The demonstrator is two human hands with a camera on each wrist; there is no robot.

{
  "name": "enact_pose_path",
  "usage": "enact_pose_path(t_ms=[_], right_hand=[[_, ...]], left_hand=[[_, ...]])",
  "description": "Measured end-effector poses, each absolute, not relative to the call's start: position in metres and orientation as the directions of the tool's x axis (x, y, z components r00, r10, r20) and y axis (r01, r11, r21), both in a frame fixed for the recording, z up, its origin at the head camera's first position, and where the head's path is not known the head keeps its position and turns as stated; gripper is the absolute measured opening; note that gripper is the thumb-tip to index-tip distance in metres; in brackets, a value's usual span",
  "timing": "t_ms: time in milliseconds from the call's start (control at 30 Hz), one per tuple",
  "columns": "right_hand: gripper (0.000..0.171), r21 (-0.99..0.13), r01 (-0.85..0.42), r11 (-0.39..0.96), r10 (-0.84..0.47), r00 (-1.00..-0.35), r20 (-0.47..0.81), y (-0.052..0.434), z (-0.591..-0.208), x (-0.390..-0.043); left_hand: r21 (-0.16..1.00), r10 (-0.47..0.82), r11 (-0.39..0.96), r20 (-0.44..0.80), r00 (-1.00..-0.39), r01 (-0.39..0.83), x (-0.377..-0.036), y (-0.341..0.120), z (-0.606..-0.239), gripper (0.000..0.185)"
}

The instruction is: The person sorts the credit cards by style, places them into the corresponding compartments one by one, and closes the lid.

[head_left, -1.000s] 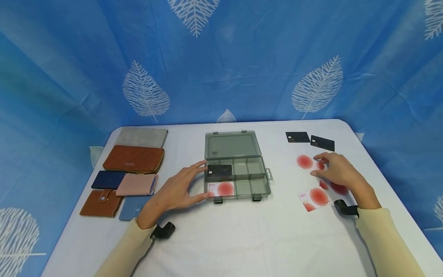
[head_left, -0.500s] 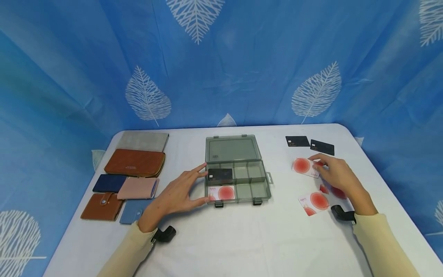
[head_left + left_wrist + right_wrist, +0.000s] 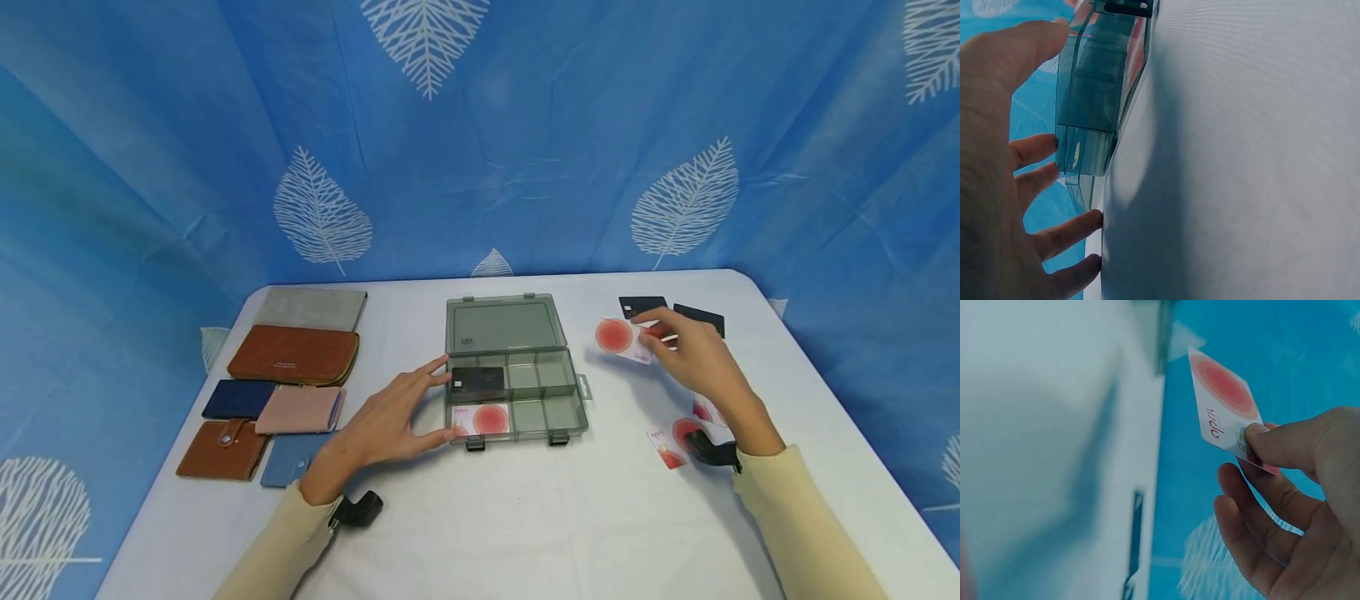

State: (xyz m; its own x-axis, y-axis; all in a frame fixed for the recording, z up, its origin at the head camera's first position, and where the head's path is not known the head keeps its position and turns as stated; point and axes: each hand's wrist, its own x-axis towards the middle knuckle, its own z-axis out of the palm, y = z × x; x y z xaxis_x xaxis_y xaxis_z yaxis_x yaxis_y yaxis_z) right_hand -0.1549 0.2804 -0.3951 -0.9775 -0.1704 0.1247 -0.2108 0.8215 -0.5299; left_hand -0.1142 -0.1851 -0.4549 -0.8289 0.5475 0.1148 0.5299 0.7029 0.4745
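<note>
A white card with a red circle (image 3: 615, 337) is pinched between the thumb and fingers of my right hand (image 3: 693, 354), held up off the table. In the right wrist view the same card (image 3: 1222, 394) tilts, its chip partly under the thumb. My left hand (image 3: 382, 421) steadies the left side of a grey-green clear plastic box (image 3: 543, 408), thumb and fingertips at its wall and the fingers spread. The box lies with its lid (image 3: 506, 325) folded back. A black card (image 3: 477, 381) and a red-and-white card (image 3: 483, 419) sit in its left compartments.
Two black cards (image 3: 699, 317) lie at the back right, partly behind my right hand. More red-and-white cards (image 3: 667, 450) are under my right wrist. Several wallets, among them a brown zip one (image 3: 292, 354) and a pink one (image 3: 298, 410), are grouped at the left.
My right hand has picked up a red-and-white card from the table and carried it up and leftward. My left hand stays at the box.
</note>
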Motion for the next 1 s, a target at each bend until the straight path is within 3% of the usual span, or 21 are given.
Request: enact_pose_path(t_ms=[400,733,1000], right_hand=[[0.024,-0.558,-0.452,0.696,-0.317,-0.891,0.325,0.215,-0.384,-0.154],[0.024,-0.58,-0.487,0.653,-0.415,-0.871,0.265,0.175,-0.397,-0.137],[0.023,-0.567,-0.535,0.627,-0.501,-0.834,0.233,0.148,-0.411,-0.121]], left_hand=[[0.469,0.537,0.707,0.13,-0.833,0.529,-0.116,-0.185,-0.456,0.099],[0.468,0.538,0.704,0.138,-0.832,0.533,-0.111,-0.188,-0.46,0.091],[0.472,0.537,0.699,0.15,-0.83,0.537,-0.114,-0.188,-0.461,0.096]])
